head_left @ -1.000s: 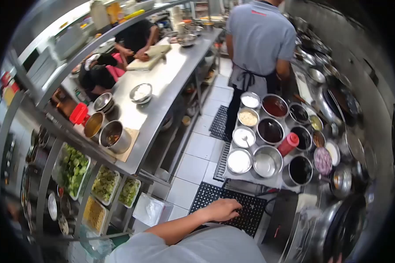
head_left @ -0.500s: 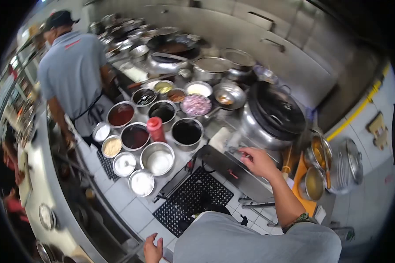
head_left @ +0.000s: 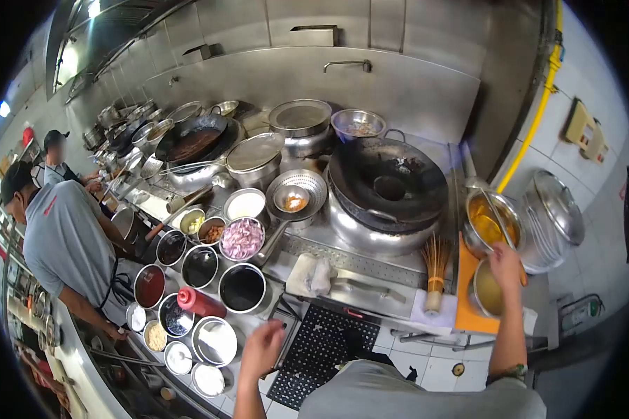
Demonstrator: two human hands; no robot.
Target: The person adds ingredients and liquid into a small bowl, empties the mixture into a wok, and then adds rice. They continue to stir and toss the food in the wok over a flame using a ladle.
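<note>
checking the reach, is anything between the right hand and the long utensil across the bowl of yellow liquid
Nothing visible is in the way: the right hand is at the long utensil's handle, though its grip is unclear.

Head cam looks fwd and down over stove, counter, both hands.

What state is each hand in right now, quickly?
Left hand: loosely open, fingers slightly bent, nothing visible in it.
Right hand: at the handle of a long utensil; whether it has closed around it can't be told.
</note>
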